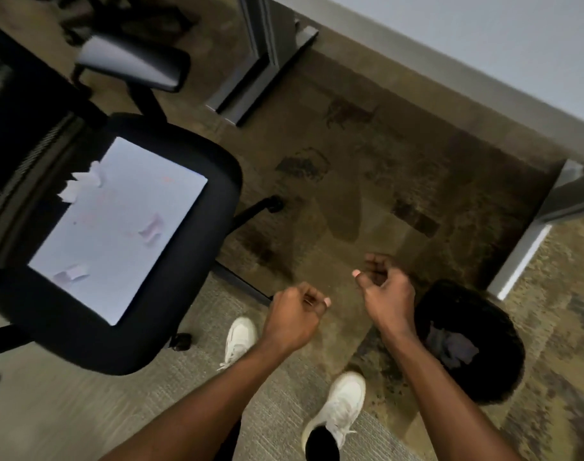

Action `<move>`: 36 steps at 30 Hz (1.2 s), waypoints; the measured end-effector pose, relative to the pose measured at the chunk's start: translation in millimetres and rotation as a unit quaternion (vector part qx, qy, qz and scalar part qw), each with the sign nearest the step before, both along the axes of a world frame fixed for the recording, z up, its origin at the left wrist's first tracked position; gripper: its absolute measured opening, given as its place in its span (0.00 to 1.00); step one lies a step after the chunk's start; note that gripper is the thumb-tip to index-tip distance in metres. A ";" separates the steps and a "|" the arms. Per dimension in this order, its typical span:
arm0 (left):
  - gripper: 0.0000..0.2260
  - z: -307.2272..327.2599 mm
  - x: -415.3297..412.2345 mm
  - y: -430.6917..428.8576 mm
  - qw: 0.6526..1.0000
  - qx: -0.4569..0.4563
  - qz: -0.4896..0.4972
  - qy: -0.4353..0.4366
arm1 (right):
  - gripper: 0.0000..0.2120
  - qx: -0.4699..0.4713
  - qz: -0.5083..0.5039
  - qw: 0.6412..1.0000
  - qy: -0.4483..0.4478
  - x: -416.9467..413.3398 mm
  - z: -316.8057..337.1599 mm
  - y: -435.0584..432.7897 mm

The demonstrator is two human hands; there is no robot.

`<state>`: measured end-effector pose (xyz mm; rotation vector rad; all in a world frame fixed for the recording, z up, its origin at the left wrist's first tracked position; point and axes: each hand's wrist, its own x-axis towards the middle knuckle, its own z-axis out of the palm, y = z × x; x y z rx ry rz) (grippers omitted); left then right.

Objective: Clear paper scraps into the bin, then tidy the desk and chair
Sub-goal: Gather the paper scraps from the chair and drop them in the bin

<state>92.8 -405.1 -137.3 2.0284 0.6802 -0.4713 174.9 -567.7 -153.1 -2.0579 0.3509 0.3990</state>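
Several paper scraps (75, 187) remain on the chair (197, 181), left of both loosely curled, empty hands; bin (467, 341) beside right hand (385, 287); gathering scraps likely comes next.

A black office chair (117, 247) carries a white sheet (117, 234) strewn with paper scraps (80, 186) (the frame is blurred). Both hands, left (294, 314) and right (382, 287), hang loosely curled above the patterned carpet (367, 168). Just beside the right forearm stands a black bin (470, 341) holding crumpled paper.
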 end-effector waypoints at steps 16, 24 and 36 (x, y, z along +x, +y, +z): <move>0.25 61.0 -57.7 285.3 0.895 0.321 0.310 -0.031 | 0.23 0.017 0.326 0.940 -0.101 -1.5 55.6 261.1; 0.34 44.2 -63.3 338.2 0.907 0.258 0.320 0.088 | 0.28 -0.108 0.506 0.838 -0.173 -9.2 52.7 349.7; 0.04 31.7 -72.9 395.2 0.911 0.266 0.311 -0.044 | 0.16 -0.187 0.585 0.765 -0.192 -8.6 36.3 415.8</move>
